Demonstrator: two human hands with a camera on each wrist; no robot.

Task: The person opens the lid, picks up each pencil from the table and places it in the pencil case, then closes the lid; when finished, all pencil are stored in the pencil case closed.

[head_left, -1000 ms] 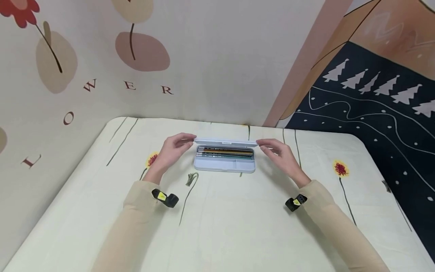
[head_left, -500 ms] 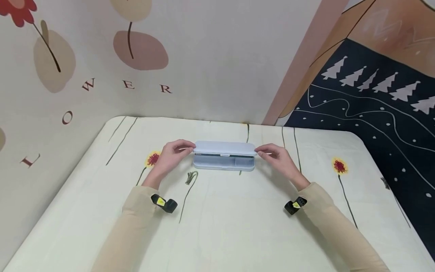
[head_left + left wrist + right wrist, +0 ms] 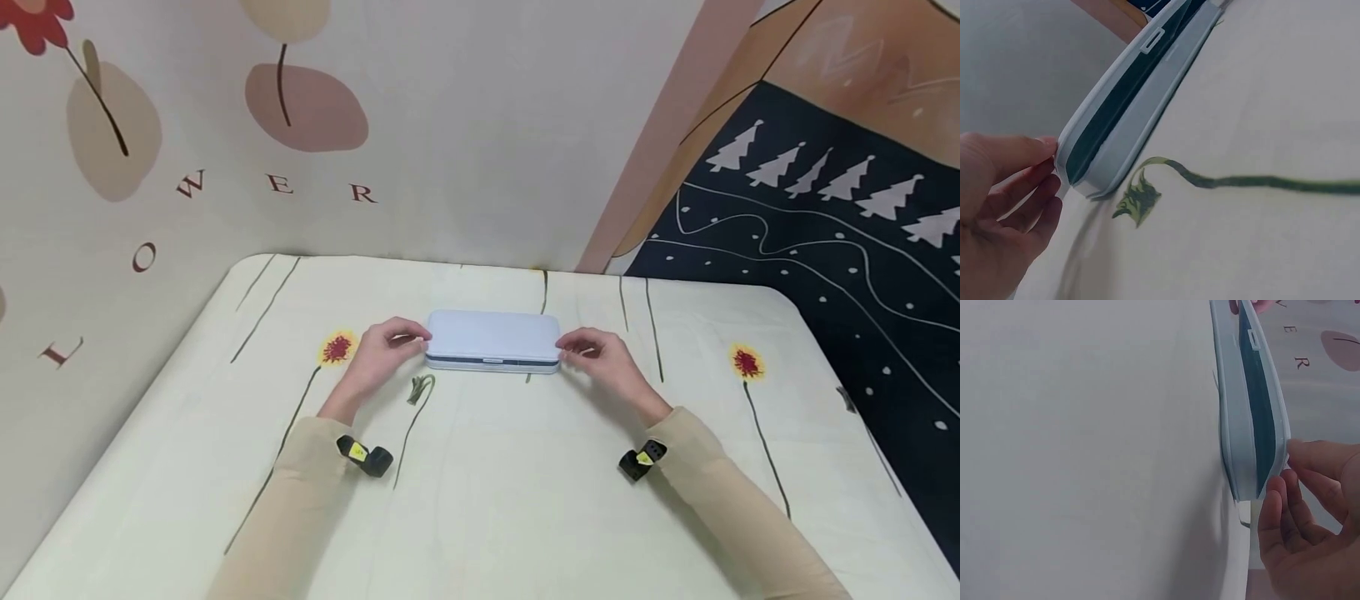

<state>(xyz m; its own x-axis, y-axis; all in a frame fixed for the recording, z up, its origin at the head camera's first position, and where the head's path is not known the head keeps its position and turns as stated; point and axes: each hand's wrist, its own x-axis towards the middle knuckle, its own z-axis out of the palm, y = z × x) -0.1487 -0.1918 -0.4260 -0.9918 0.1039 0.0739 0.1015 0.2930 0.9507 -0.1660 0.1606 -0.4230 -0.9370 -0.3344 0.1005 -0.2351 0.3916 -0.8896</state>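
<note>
A pale blue pencil case [image 3: 492, 335] lies on the cloth-covered surface, its lid lowered almost onto the base with a narrow gap along the front edge. At the lid's left end my left hand [image 3: 380, 357] pinches the corner between thumb and fingers. My right hand [image 3: 611, 362] holds the opposite end in the same way. Both wrist views look into the dark gap, where the base [image 3: 1141, 119] and the lid's small front catch [image 3: 1254, 339] show. The contents are hidden under the lid.
The white cloth [image 3: 487, 500] bears printed flowers [image 3: 746, 362] and stems. A pale printed wall covering [image 3: 480, 167] rises behind, and a dark fabric with white trees [image 3: 817, 225] hangs at the right. Each wrist wears a small black camera [image 3: 367, 457].
The lid has swung down toward me, from raised with pencils showing to nearly closed over them. Both hands have come down and forward with it, keeping hold of its ends.
</note>
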